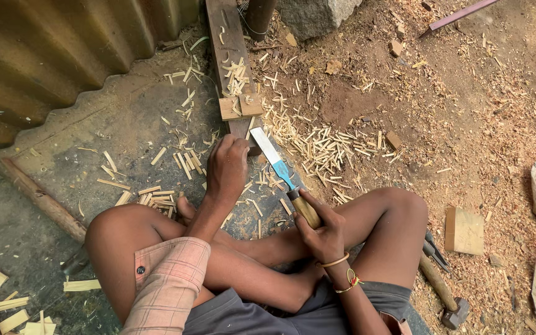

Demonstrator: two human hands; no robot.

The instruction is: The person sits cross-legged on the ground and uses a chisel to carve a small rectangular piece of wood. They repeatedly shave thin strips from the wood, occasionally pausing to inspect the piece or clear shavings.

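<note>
Folded beneath me, both knees are framing the work as I am sitting cross-legged on the dirt. I am closing my right hand [322, 234] in a full fist round the wooden handle of a chisel [283, 175], its flat blade slanting up and to the left. Just beyond, my left hand [227, 166] is curling over and pressing down on the near end of a dark plank [231, 37] running away from me. I judge I am splitting slivers off a small block; next, the edge needs setting squarely on the wood. My left fingers are hiding whatever piece they are pinning. Pale wood chips [324, 149] are lying scattered ahead, a hammer [443, 293] at near right, and corrugated sheet [38, 56] at far left.
</note>
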